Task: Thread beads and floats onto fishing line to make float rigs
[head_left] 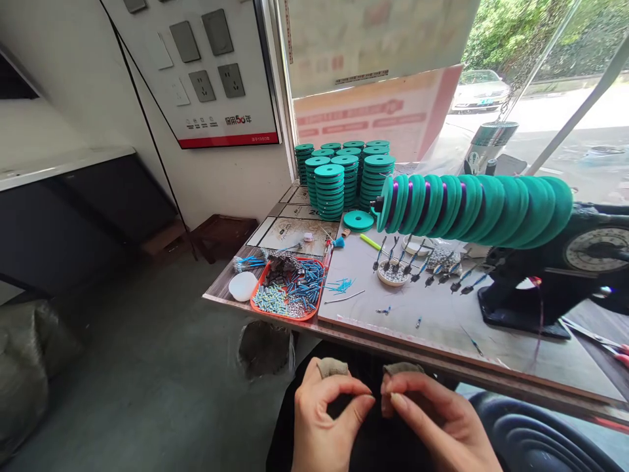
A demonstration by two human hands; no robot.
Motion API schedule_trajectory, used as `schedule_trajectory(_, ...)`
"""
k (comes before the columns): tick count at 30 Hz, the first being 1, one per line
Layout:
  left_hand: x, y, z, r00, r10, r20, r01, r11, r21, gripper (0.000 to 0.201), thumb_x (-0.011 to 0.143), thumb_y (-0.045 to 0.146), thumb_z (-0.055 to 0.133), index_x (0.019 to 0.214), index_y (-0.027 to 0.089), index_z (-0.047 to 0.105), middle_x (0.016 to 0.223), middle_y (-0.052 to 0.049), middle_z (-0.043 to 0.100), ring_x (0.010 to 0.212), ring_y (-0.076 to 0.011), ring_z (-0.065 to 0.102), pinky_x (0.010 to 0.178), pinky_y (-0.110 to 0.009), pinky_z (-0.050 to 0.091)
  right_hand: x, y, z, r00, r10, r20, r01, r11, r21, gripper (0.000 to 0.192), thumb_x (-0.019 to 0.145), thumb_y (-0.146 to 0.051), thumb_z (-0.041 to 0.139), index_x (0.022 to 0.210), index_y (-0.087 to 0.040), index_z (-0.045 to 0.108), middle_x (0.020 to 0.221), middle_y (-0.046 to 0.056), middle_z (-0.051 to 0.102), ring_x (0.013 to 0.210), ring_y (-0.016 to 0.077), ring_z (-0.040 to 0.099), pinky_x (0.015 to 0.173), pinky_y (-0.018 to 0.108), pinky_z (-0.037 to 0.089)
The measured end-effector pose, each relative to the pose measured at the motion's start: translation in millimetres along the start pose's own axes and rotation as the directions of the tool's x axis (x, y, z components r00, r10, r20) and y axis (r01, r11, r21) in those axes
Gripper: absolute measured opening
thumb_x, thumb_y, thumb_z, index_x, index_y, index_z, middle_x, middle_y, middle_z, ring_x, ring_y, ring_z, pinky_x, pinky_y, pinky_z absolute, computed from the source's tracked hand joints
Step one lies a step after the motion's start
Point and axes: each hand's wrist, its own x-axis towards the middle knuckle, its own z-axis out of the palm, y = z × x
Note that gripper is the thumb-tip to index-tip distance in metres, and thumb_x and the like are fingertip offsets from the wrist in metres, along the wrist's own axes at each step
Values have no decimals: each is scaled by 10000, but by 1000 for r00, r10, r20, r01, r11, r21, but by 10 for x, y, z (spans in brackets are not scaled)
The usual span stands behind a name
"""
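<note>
My left hand (327, 419) is raised in front of the table edge, thumb and forefinger pinched together. Close beside it, my right hand (439, 416) makes a similar pinch. Anything between the fingertips is too thin or small to make out. A grey-brown cloth wrap (332, 367) covers a finger of the left hand, and a similar wrap (403, 368) is on the right. Beyond the hands, the work board (383, 328) carries small metal-and-blue pieces (419, 322) and light-blue slivers (341, 286).
An orange tray (252, 303) holds blue coils and small tubes, beside a white round lid (242, 286). A row of green foam spools (472, 206) sits on a black machine (525, 295). Stacked green spools (329, 193) stand behind. Scissors (597, 337) lie at right.
</note>
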Motion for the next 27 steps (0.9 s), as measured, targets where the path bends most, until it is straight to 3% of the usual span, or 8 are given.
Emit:
schedule_trajectory(3,-56,-28,16,982,187,-13,-180,958,223,96,740,297,695,680,226,718,652,-23,595,662,-169,539,586,-260,432,52,-29,-5,984,153,91,-163,979,119,104,765,-350,673,764,-249,695,679,-4,650,627,132,601,614,193,500)
schedule_trajectory(8,-85,-67,33,961,276,14,-262,892,368,194,805,358,617,682,226,691,637,-24,572,648,-180,524,580,-285,422,9,8,27,973,191,127,-208,968,143,82,763,-329,682,785,-251,697,703,-7,650,658,134,592,639,201,482)
schedule_trajectory(27,-82,-59,-3,953,296,69,-296,849,437,75,765,241,666,694,228,687,641,-25,594,655,-188,516,585,-295,406,17,34,30,966,215,143,-237,959,157,89,756,-328,688,772,-242,702,675,-1,651,644,139,591,634,212,476)
